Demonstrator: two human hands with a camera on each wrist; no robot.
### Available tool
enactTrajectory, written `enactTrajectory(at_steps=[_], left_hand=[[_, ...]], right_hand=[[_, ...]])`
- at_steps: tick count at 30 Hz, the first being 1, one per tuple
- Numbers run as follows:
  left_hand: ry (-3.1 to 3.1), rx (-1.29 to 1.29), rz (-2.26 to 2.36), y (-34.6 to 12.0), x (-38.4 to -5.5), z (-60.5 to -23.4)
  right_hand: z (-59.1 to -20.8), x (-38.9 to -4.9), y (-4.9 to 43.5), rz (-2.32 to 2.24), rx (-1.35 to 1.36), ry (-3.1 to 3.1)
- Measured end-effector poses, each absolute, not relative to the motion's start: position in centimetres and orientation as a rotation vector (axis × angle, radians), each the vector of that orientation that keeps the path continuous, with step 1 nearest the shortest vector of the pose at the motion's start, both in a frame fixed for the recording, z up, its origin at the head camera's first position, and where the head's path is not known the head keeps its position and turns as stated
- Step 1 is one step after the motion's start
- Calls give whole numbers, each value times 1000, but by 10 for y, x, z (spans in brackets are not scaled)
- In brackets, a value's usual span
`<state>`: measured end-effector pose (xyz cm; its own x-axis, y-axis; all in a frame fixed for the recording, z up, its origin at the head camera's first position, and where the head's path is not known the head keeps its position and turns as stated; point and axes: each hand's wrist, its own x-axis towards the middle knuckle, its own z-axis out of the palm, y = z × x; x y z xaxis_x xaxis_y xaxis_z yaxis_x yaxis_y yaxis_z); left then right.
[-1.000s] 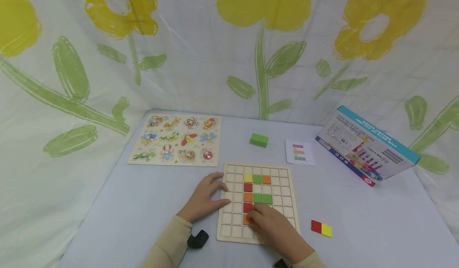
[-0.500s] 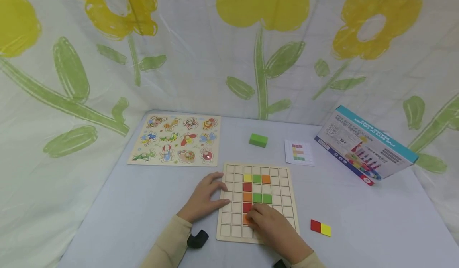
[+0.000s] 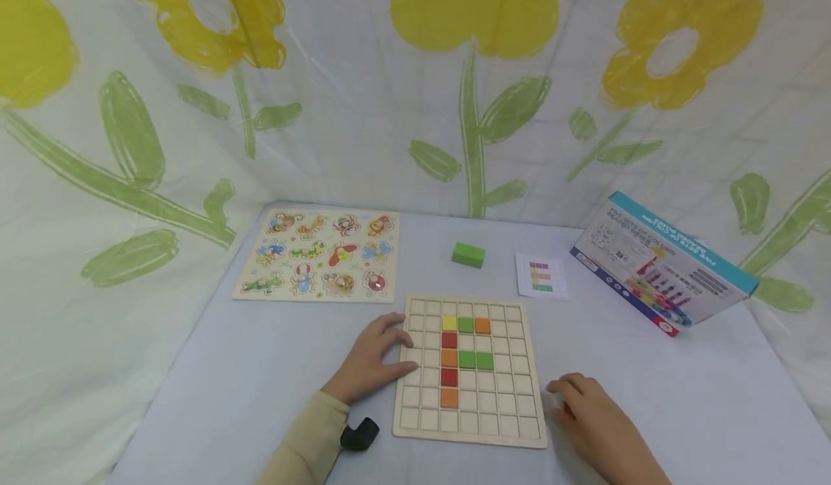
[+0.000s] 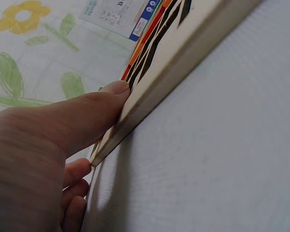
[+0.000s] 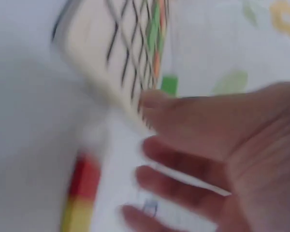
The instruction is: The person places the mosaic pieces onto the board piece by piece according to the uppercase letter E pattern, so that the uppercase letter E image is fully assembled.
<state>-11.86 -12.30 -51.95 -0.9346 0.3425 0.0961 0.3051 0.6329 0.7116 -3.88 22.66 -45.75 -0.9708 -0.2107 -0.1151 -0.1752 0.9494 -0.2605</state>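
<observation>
A wooden grid board (image 3: 477, 437) lies in the middle of the table in the head view. Coloured square tiles fill some of its cells: a column running from a yellow tile (image 3: 450, 323) down to an orange tile (image 3: 449, 398), with green and orange ones beside it. My left hand (image 3: 376, 359) rests on the board's left edge, its thumb (image 4: 101, 108) on top in the left wrist view. Right of the board is my right hand (image 3: 600, 420), holding nothing, fingers loosely bent. A red tile (image 5: 85, 179) and a yellow tile (image 5: 77, 212) lie near it, hidden in the head view.
An insect puzzle board (image 3: 318, 254) lies at the back left. Behind the grid board are a green block (image 3: 469, 255) and a pattern card (image 3: 542, 276). A printed box (image 3: 662, 265) stands at the back right, before a flowered curtain (image 3: 363, 124).
My right hand has let go of the orange tile at the bottom of the column and moved right, off the board, over the loose red and yellow tiles. My left hand has stayed put.
</observation>
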Motion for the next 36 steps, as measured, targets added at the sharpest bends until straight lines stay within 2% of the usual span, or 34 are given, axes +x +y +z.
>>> enactTrajectory(at_steps=[3,7,21,30,36], left_hand=[[2785,540,1217,-122,-118,-519],[2794,525,1204,-122,-118,-519],[2791,517,1199,-122,-117,-518],[2795,521,1193,-122,-117,-517],[2792,522,1203,-122,-116,-517]], right_hand=[[-459,-36,249,-329,-93,2810],[-466,-34,268,-342,1,2720],[-475,-31,277,-390,10,2745],[-463,-30,279,-400,-43,2786],[-452,-32,258,-452,-124,2863]])
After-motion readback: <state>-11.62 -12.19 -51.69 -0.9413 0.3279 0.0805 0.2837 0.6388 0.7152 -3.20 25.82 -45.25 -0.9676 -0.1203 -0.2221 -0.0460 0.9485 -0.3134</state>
